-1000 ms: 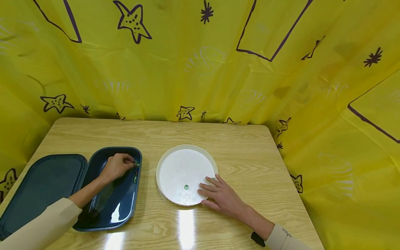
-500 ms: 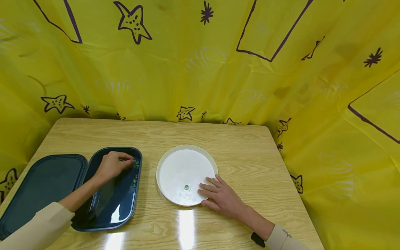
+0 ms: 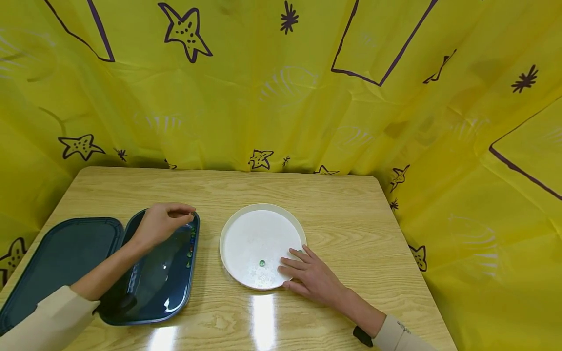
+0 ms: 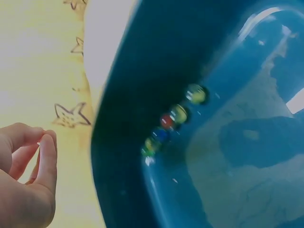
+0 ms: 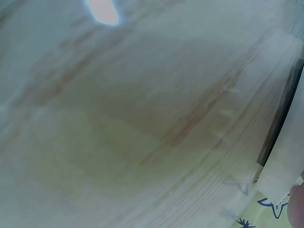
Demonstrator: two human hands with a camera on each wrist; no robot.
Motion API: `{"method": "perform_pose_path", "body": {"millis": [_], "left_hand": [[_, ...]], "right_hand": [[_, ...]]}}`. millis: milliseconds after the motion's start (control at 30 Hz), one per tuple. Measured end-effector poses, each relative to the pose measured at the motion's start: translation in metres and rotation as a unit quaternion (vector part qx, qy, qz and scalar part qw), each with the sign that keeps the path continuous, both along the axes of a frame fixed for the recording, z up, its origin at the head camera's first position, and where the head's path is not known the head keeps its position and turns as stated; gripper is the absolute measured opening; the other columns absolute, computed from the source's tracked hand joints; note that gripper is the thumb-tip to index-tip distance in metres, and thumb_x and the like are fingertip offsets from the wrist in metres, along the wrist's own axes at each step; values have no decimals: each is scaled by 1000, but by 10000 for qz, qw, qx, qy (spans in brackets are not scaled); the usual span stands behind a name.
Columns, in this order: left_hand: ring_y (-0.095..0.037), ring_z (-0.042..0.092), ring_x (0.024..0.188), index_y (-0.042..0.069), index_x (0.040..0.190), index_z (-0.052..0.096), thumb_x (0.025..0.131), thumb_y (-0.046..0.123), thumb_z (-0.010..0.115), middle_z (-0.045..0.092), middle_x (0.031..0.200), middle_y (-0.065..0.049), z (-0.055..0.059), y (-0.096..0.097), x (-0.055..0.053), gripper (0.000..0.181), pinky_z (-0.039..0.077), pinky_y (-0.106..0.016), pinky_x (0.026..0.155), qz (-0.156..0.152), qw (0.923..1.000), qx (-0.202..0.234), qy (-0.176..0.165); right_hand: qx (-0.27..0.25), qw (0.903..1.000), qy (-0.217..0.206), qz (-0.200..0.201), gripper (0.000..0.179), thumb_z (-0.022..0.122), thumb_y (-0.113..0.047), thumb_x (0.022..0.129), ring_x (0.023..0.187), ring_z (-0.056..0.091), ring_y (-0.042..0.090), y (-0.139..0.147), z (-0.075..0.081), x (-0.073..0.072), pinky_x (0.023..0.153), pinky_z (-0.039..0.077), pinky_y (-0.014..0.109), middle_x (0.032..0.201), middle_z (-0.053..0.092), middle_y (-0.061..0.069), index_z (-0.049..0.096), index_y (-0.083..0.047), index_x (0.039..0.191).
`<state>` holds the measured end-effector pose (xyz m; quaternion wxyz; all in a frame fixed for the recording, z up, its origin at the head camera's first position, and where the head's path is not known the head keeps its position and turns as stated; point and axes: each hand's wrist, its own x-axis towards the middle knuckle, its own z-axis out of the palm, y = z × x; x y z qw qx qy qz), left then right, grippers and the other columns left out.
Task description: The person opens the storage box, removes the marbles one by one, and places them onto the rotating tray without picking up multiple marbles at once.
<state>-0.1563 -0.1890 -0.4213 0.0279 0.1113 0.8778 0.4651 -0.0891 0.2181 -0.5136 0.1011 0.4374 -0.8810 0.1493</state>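
Observation:
My left hand [image 3: 161, 223] is raised over the far right corner of the dark blue tray [image 3: 191, 287], thumb and fingertips pinched together on a marble mostly hidden between them. Below it, a row of several glass marbles [image 4: 179, 114], green, yellow, red and blue, lies along the tray's right wall. My right hand [image 3: 313, 275] rests with spread, nearly straight fingers on the right rim of a round white plate [image 3: 259, 229]. One green marble [image 3: 262, 263] sits on that plate, and something greenish shows beside the right fingertips.
A second flat dark tray or lid [image 3: 61, 263] lies left of the blue tray, against its edge. All stand on a wood-grain table [image 3: 333, 204]. A yellow patterned curtain [image 3: 246, 97] hangs behind the table and at both sides.
My left hand has lifted from the row of marbles and moved up to the tray's far right rim, still pinching. The right hand and the plate have stayed put.

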Motion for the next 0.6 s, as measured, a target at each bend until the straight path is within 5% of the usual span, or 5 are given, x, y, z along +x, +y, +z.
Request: {"method": "perform_pose_path", "body": {"millis": [300,600], "left_hand": [[-31,69,95,-4,114,72,96,10,68,72,106,-17,6,31,-4,22,57,-43,79,-294,9992,184,179],[-28,70,92,-4,106,74,93,3,69,73,101,-14,-11,65,-12,16,58,-40,78,-665,9974,200,181]], "right_hand": [[32,10000,-73,-35,50,40,-49,106,135,47,28,0,1,1,115,26,52,136,61,1,69,-16,129],[-22,10000,-44,-1,48,43,-48,106,135,47,29,0,-1,1,114,27,54,136,61,1,69,-15,129]]}}
